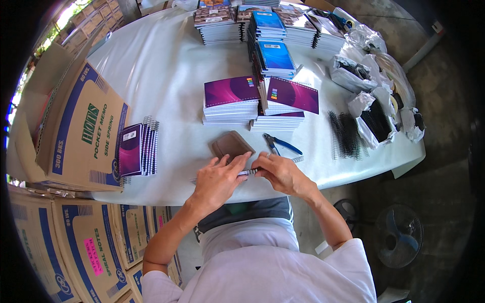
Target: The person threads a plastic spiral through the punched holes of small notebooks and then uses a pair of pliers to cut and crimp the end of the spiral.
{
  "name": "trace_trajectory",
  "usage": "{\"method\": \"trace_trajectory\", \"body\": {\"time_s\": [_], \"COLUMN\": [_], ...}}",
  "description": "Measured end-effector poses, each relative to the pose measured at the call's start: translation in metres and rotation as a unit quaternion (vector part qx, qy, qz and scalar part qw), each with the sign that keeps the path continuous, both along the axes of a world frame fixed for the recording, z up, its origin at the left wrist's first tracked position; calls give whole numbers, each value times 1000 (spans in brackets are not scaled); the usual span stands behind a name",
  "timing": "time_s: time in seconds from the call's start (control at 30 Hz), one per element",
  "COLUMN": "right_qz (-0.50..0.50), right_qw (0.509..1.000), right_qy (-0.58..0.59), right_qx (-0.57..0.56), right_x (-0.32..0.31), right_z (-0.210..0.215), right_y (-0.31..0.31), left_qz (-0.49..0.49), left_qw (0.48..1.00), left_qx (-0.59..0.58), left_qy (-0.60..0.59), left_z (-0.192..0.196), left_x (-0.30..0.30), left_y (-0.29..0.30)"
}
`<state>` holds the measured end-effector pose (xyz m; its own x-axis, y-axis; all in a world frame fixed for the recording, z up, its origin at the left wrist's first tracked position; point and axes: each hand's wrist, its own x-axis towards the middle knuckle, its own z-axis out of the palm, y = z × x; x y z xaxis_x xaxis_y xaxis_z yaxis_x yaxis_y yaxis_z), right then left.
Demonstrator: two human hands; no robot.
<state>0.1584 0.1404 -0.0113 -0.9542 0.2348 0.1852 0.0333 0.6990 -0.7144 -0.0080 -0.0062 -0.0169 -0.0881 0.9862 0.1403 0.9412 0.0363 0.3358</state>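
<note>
white-covered table (166,76), notebook stacks behind. left hand (218,178) lies flat, fingers spread, over a small spiral notebook (248,172) at the near edge; right hand (279,170) pinches its wire end. step looks like seating the binding; blue-handled pliers (281,144) lie beside for the crimp.

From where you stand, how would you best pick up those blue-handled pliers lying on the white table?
Probably by the two blue handles, coming from above on the right side. The blue-handled pliers lie flat on the white table, handles spread toward the right and the dark nose pointing left toward the brown wallet-like pouch. The right hand sits just below them, so it is nearest.
</note>
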Motion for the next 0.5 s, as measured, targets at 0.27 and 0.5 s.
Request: {"method": "trace_trajectory", "body": {"time_s": [0.27, 0.5], "right_qz": [1, 5], "right_qw": [982, 981], "right_qy": [0, 79], "right_qx": [191, 176], "right_x": [0, -4], "right_z": [1, 4], "right_y": [-13, -12], "left_qz": [15, 16], "left_qw": [997, 997], "left_qx": [-23, -52], "left_qy": [-67, -60], "left_z": [6, 5], "left_x": [7, 5], "left_y": [-4, -4]}}
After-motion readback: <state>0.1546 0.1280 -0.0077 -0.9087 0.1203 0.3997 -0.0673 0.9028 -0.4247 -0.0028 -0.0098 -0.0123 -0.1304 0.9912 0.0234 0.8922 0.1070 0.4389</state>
